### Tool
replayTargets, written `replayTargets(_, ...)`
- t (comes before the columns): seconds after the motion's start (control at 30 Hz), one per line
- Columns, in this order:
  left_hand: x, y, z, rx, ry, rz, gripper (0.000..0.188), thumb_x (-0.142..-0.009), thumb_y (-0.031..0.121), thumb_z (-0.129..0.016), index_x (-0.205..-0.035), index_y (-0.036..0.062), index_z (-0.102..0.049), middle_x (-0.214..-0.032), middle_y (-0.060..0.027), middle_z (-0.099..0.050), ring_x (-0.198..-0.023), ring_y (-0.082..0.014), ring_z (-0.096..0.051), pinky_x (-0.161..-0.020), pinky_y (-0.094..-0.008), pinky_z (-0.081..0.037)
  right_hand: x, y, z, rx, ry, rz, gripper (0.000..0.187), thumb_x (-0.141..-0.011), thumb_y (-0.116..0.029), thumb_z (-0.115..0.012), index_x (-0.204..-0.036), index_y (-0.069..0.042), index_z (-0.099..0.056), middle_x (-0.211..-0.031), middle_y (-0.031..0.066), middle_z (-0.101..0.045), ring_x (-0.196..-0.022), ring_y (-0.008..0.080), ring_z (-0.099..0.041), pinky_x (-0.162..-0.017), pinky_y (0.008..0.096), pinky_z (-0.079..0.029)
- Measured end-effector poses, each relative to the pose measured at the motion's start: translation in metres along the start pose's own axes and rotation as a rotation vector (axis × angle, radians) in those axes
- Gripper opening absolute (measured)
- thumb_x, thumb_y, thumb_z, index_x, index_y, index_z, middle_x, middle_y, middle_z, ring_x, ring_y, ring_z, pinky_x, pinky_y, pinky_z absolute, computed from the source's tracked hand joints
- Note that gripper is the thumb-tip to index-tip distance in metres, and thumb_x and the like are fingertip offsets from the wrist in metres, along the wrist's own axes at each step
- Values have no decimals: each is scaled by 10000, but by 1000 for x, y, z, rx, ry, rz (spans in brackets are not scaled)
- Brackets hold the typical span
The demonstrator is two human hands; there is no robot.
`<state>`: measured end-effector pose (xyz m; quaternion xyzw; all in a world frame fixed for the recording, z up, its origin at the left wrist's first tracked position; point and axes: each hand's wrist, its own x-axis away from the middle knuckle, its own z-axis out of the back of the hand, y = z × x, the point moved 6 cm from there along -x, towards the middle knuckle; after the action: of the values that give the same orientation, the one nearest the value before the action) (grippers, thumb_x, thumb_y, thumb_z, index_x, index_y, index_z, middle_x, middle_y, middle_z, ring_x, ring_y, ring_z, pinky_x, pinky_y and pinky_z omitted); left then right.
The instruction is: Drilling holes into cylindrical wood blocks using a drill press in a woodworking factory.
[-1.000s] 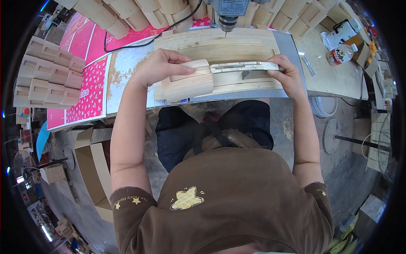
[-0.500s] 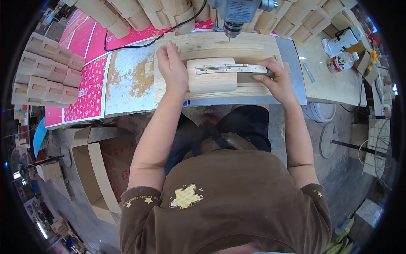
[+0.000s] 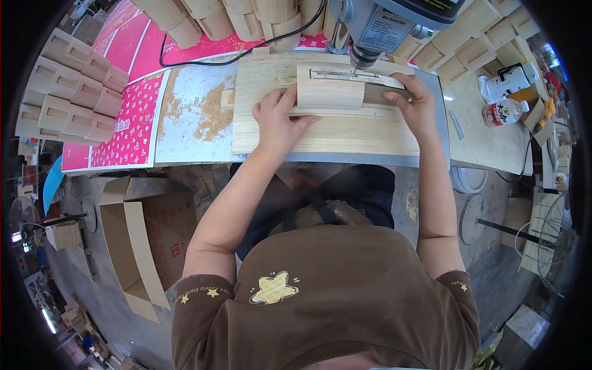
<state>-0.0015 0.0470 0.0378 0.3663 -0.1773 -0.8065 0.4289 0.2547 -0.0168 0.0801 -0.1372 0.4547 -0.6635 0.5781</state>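
Note:
A pale wooden block [image 3: 330,95] with a rounded top lies on a wooden board [image 3: 345,137] under a bench drill [image 3: 382,28]. Over the block runs a narrow slotted white strip [image 3: 327,76], and a dark brown flat piece [image 3: 377,94] sticks out from the block's right end. My right hand [image 3: 416,105] is closed on the strip's right end, its thumb against the brown piece. At the block's left end, my left hand [image 3: 277,120] holds it with curled fingers, the thumb along the near edge. The drill chuck [image 3: 364,58] is close above the strip; whether the bit touches it, I cannot tell.
Stacked wooden pieces [image 3: 77,89] stand at the left, with more along the back. Sawdust [image 3: 216,114] covers part of the table beside the board. A black cable [image 3: 246,57] curves behind it. A bottle [image 3: 502,113] and a marker [image 3: 456,125] are at the right. An open cardboard box [image 3: 139,246] sits below left.
The block and strip have moved away from me and to the right, under the drill. My left hand has come nearer and bent its fingers around the block's left end.

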Motion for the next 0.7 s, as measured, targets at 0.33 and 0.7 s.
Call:
replayTargets(0.33, -1, -9, 0, -4, -18, -79, 583, -573, 245, -787, -1107, 103, -601, -813, -15, -535, -871, -237, -488, -844, -394, -305, -38, -51, 71, -228, 266, 326, 437, -804, -50, -659, -1215, -46, -509, -1164, 83, -556, -1075, 148, -525, -938, 275, -417)
replayTargets(0.7, -6, -9, -11, 46, -36, -73, 576, -578, 246, -783, -1109, 118, -600, -793, -30, -524, -837, -251, -494, -814, -394, -345, -74, -185, 86, 65, 358, 360, 271, -900, -214, -486, -917, 17, -627, -709, 17, -571, -665, 110, -507, -605, 254, -406)
